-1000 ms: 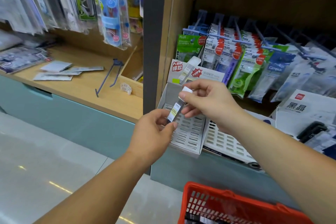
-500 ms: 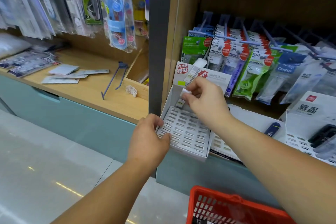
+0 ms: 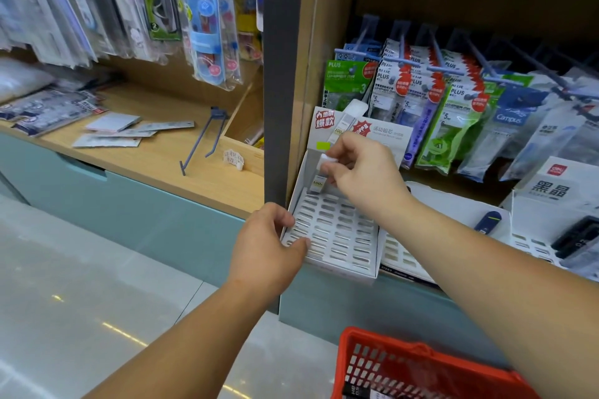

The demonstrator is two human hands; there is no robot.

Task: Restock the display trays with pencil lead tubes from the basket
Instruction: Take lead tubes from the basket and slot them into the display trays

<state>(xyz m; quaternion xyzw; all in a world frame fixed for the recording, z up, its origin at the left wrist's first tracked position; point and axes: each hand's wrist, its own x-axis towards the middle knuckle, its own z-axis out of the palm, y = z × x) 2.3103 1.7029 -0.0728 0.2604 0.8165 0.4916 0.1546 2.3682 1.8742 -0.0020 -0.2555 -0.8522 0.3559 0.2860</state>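
A wooden shelf unit (image 3: 308,74) with a grey post at its left edge fills the right half of the view, and pale floor (image 3: 97,285) lies below it. To the left runs a wooden counter (image 3: 155,165) with flat packets lying on it and clear packets hanging above. Inside the shelf unit, rows of hanging packets (image 3: 453,113) in green, white and blue hang from blue pegs. A red basket (image 3: 346,363) sits at the bottom edge, below the right forearm; what is in it is mostly out of view.

A white display tray (image 3: 340,236) with rows of slots stands at the front left of the shelf, tilted down towards the person, with a printed card rising at its back. A second slotted tray (image 3: 398,256) lies just beside it on the right, partly hidden by the right arm.

The left hand (image 3: 265,243) grips the front left corner of the display tray, thumb on top and fingers curled round the side wall. The right hand (image 3: 366,178) reaches over the back rows and pinches a pencil lead tube (image 3: 317,184) by its white cap between thumb and fingertips. The tube stands nearly upright with its lower end at a slot in the back left corner of the tray; whether it is seated cannot be told.

A loose blue hook (image 3: 204,139) lies on the counter, and a second tube (image 3: 346,121) leans against the card
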